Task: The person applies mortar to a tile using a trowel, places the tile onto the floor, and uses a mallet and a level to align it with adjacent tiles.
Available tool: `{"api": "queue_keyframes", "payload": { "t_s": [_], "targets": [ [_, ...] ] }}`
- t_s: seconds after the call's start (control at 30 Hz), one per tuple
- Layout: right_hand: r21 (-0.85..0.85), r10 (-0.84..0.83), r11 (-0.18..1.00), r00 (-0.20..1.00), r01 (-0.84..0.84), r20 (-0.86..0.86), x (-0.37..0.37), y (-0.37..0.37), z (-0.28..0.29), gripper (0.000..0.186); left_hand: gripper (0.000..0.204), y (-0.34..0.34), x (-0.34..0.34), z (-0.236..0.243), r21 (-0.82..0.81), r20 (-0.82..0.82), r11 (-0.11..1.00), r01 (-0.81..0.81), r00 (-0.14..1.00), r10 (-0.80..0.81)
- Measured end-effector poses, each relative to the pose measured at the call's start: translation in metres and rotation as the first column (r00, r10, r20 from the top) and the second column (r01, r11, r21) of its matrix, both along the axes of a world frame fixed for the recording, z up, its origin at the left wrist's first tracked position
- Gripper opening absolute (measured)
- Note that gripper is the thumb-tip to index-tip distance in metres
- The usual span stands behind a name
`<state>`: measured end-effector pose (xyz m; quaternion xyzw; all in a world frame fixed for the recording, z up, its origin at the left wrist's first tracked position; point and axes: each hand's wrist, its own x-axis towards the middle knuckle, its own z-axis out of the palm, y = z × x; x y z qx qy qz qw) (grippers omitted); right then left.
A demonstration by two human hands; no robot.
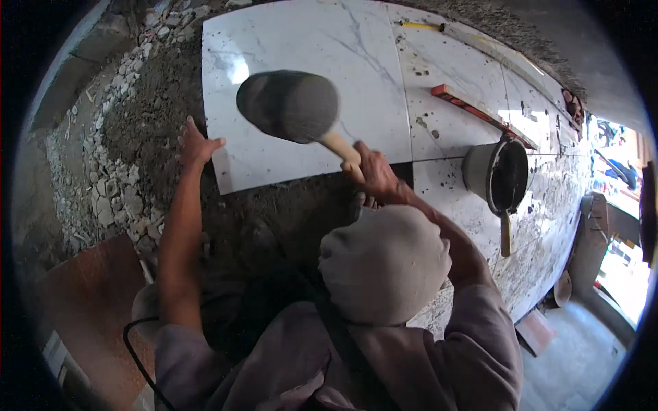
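Note:
In my right hand (375, 175) is the pale wooden handle of a rubber mallet (288, 106). Its big dark head is slightly blurred and hangs over a large white marbled tile (308, 41); whether it touches the tile I cannot tell. My left hand (197, 145) is beside the tile's left edge with fingers spread, the thumb pointing at the edge. Dark loose soil (154, 116) lies under and left of that hand. The tile's near edge borders a dark gap of bare ground by my bent knee (384, 267).
Laid tiles (452, 127) spattered with mortar extend to the right. On them are a red spirit level (483, 113), a grey bucket (478, 171) with a handled tool at its rim, a yellow strip (419, 26) and a long straightedge (504, 55). Rubble (113, 198) and a brown board (96, 294) lie left.

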<state>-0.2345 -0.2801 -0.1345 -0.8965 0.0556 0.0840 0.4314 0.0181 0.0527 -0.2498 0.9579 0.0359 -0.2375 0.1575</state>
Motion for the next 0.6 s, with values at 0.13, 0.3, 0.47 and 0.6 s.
{"api": "queue_keyframes", "payload": {
  "t_s": [0.13,0.3,0.47,0.6],
  "targets": [
    [-0.054,0.021,0.998,0.994,-0.027,-0.108,0.053,0.005,-0.047,0.041,0.117,0.042,0.016,-0.036,-0.002,0.025,1.0,-0.001,1.0,0.002],
    [0.009,-0.04,0.999,0.984,0.039,0.173,0.084,0.009,-0.035,0.04,0.118,-0.019,-0.008,0.022,-0.03,-0.169,0.997,-0.064,0.984,0.058],
    [-0.26,0.121,0.963,0.972,-0.065,0.203,0.101,0.01,-0.072,0.031,0.117,-0.003,-0.006,0.031,0.008,-0.168,0.995,-0.099,0.981,0.099],
    [-0.044,-0.019,0.999,0.976,0.029,0.219,0.12,0.028,-0.023,0.038,0.115,-0.013,-0.019,0.045,0.063,-0.225,0.996,-0.063,0.971,0.075]
  ]
}}
